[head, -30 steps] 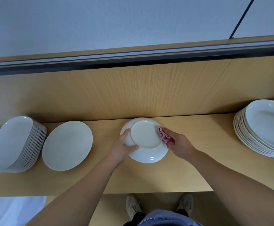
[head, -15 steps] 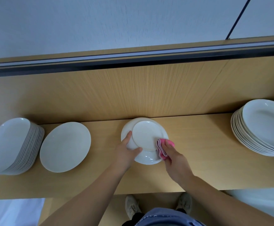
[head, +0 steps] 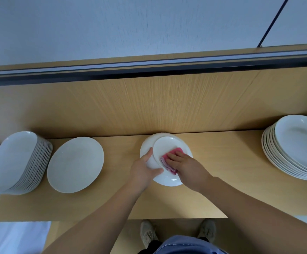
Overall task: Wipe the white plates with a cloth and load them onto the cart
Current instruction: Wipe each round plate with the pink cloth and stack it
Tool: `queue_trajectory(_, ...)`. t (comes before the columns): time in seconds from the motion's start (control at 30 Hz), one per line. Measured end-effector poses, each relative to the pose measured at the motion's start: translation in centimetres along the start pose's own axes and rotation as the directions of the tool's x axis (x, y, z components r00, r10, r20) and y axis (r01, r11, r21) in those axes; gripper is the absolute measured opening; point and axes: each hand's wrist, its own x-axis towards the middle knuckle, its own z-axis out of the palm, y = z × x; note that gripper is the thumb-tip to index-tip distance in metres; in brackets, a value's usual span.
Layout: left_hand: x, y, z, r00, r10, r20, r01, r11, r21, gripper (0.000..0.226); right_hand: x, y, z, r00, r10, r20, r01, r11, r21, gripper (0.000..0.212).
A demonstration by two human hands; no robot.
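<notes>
Nearest to us, our two shoes (head: 148, 233) stand on the floor just below the near edge of the bench (head: 222, 171). Both bare forearms reach over that edge toward the middle of the bench. Our left hand (head: 143, 171) holds the white plate (head: 165, 143) by its left rim, the grip closed on it with the thumb laid over the top and the forefinger along the edge. Our right hand (head: 187, 167) lies on the near right part of the same plate, its fingers flat and together, pressing the pink cloth (head: 169, 167) down onto the white surface; a folded, striped part of the cloth shows beside the fingers. The plate sits mid-bench with its far rim close to the back edge.

Left of it, apart from the hands, a single plate (head: 75, 164) lies flat. Beyond that, at the left end of the bench, a tall stack of plates (head: 17, 162) leans over. At the right end, well apart from the wiped plate, a second stack (head: 295, 149) rests close to the back edge. Behind everything rises a wooden back panel (head: 149, 103), and above it a pale wall (head: 112, 24).
</notes>
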Motion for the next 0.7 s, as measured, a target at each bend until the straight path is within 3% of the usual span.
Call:
queue_trajectory(0.2, 0.0, 0.4, 0.1, 1.000, 0.006, 0.009, -0.007, 0.998, 0.056, 0.084, 4.2, 1.8, -0.5, 0.997, -0.053, 0.065, 0.051, 0.998, 0.031, 0.049)
queue_trajectory(0.37, 0.1, 0.3, 0.0, 1.000, -0.003, -0.012, 0.004, 0.998, 0.057, 0.082, 4.6, 3.6, -2.1, 0.981, 0.142, 0.132, -0.144, 0.990, 0.005, 0.047)
queue_trajectory(0.5, 0.1, 0.1, 0.1, 1.000, -0.011, -0.016, 0.012, 0.999, 0.031, 0.081, 1.8, 4.1, -2.5, 0.956, 0.253, 0.150, -0.258, 0.966, 0.014, 0.026)
queue_trajectory(0.7, -0.4, 0.8, 0.6, 0.999, -0.032, -0.030, 0.032, 0.999, -0.007, 0.088, -2.6, 1.9, -2.5, 0.961, 0.190, 0.201, -0.199, 0.980, 0.024, 0.029)
